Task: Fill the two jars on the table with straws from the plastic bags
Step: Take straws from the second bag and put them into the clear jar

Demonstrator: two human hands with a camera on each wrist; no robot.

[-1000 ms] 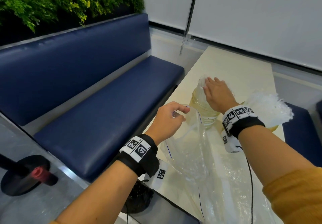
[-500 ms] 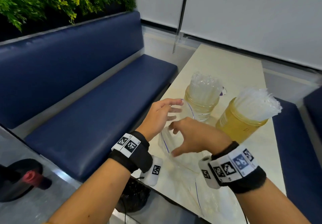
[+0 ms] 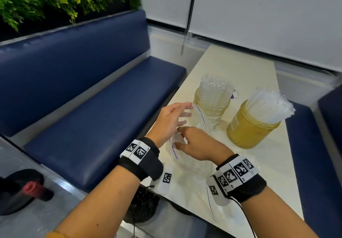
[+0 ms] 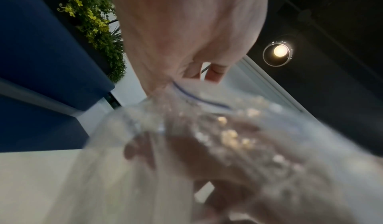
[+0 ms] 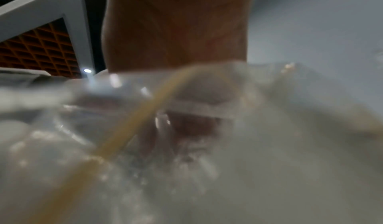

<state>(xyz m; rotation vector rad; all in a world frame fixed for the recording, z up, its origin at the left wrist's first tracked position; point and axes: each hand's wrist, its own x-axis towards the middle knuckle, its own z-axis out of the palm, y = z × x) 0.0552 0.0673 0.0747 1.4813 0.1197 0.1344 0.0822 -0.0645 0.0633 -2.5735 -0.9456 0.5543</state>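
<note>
Two jars stand on the cream table (image 3: 231, 62): a clear jar (image 3: 211, 108) and an amber jar (image 3: 249, 132), each packed with upright clear-wrapped straws (image 3: 268, 104). In front of the clear jar, a transparent plastic bag (image 3: 201, 124) with a blue zip line is lifted off the table. My left hand (image 3: 186, 112) holds its rim between thumb and fingers. My right hand (image 3: 180, 137) pinches crumpled plastic lower down. In the left wrist view the bag (image 4: 207, 129) fills the frame below my left hand (image 4: 207, 73). Blurred plastic (image 5: 269, 162) covers my right hand (image 5: 186, 121) in its wrist view.
A blue padded bench (image 3: 92, 117) runs along the table's left side, and another blue seat (image 3: 314, 163) sits on the right. More flat clear plastic (image 3: 194, 182) lies on the table's near end under my wrists. A black stand with a red part (image 3: 27, 189) is on the floor at lower left.
My right hand left the top of the clear jar's straws and came back to the bag, where it now pinches the plastic. My left hand stays at the bag's rim.
</note>
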